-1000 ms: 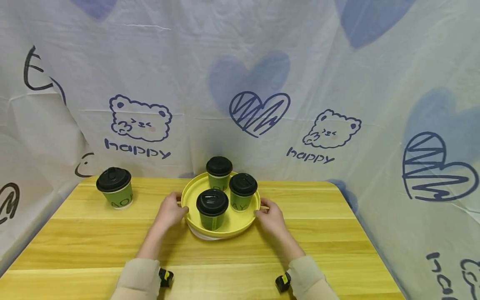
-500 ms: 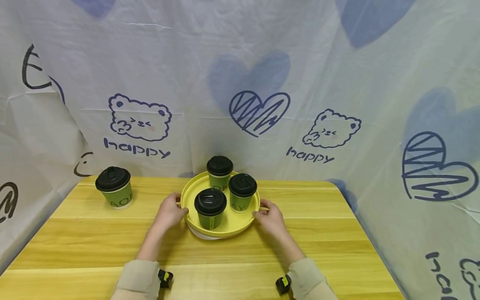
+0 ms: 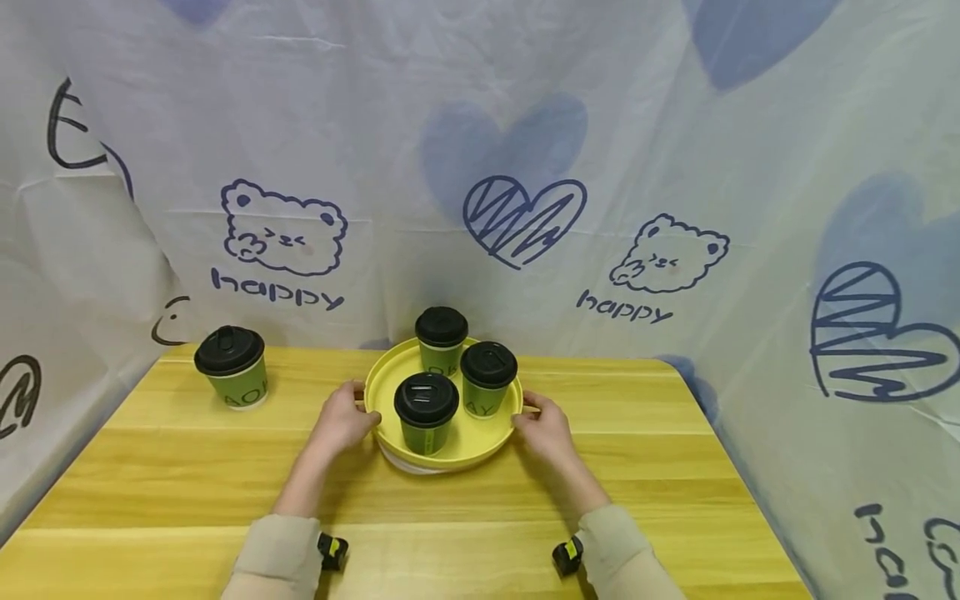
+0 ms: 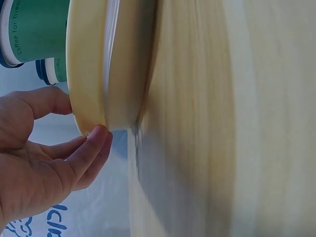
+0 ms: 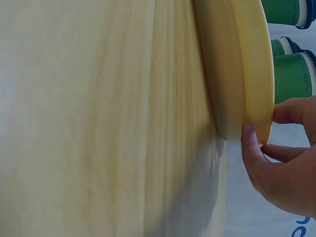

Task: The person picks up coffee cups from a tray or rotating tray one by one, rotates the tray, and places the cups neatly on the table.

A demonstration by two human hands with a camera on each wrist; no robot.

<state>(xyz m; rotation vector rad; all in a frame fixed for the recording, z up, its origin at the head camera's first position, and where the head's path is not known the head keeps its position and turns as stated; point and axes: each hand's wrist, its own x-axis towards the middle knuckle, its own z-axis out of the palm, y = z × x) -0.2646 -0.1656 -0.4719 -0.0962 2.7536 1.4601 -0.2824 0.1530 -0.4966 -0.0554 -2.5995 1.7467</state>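
A round yellow tray (image 3: 480,442) carries three green paper cups with black lids: a front cup (image 3: 426,412), a right cup (image 3: 488,379) and a back cup (image 3: 441,337). My left hand (image 3: 345,418) grips the tray's left side; in the left wrist view its thumb is at the rim and the other fingers reach to the side and underneath. On the opposite side my right hand (image 3: 545,427) pinches the tray's edge, thumb and fingers on either face in the right wrist view. Beneath the tray shows a pale round base (image 4: 129,64), sitting on the wooden table (image 3: 450,533).
Another lidded green cup (image 3: 234,367) stands by itself at the table's back left. A white printed cloth (image 3: 405,167) hangs directly behind the table and along both sides. Small black devices are on both wrists, by the beige sleeves (image 3: 277,554).
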